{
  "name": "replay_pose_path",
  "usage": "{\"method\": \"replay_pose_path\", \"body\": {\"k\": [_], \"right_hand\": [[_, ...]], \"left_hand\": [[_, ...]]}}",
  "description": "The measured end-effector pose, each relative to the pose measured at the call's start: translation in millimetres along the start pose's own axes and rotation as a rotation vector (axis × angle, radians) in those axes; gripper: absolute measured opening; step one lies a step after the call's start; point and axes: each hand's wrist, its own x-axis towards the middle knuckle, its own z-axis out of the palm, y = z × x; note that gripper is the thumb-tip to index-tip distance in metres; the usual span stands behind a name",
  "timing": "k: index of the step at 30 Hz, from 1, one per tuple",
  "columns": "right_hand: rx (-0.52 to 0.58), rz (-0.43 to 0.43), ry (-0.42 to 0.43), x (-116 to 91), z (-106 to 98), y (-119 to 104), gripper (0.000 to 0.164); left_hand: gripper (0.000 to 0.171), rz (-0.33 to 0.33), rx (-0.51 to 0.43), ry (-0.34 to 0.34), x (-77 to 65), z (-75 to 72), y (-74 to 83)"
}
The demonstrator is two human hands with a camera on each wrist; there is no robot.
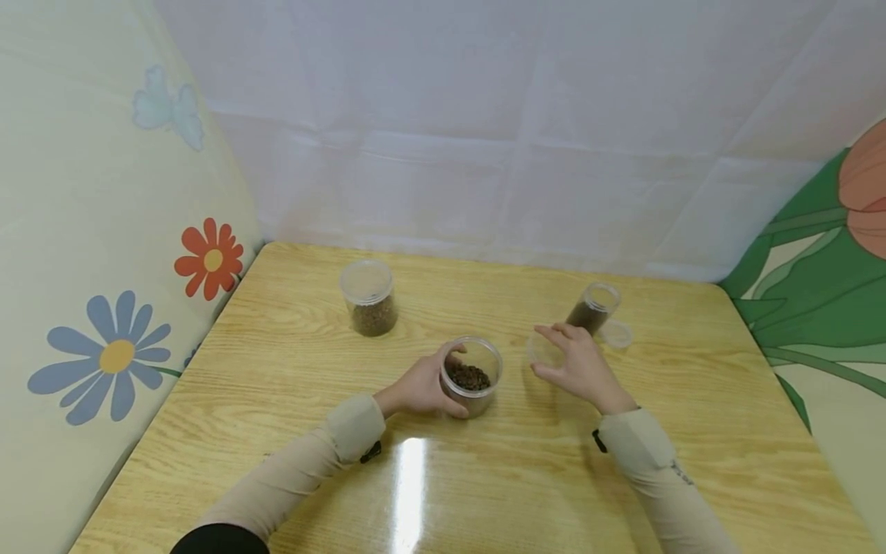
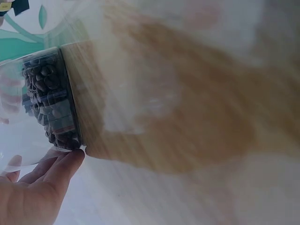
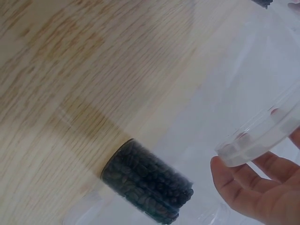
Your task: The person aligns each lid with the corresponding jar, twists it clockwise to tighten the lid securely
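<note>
My left hand (image 1: 424,385) grips a clear round jar (image 1: 477,408) from its left side, thumb and fingers around the wall. The jar stands upright without a lid, and dark brown coffee beans (image 1: 467,377) lie in it. In the left wrist view the beans (image 2: 47,98) show through the wall, with my left fingers (image 2: 63,171) against the jar. Right of the jar, my right hand (image 1: 580,365) holds a clear round lid (image 1: 544,350) above the table. In the right wrist view, fingers and thumb hold this lid (image 3: 258,131) by its rim.
Behind my right hand stands a narrow clear jar (image 1: 591,309) of dark beans, with a small clear lid (image 1: 616,334) lying beside it. A lidded jar (image 1: 370,300) of brown contents stands at the back left. A white cloth (image 1: 450,192) hangs behind the wooden table (image 1: 291,323).
</note>
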Motion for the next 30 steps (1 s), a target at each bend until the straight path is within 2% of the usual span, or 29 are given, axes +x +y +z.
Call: {"method": "replay_pose_path", "body": {"k": [19,30], "right_hand": [[-0.004,-0.011,0.015,-2.0,-2.7,-0.5,0.058],[0.014,-0.029,0.031,-4.6,-5.7,-5.0,0.059]], "left_hand": [[0.097,0.003,0.119,-0.037,-1.9,-7.5,5.0],[0.098,-0.002,0.202,-0.067,-1.7,-13.3,14.9]]}}
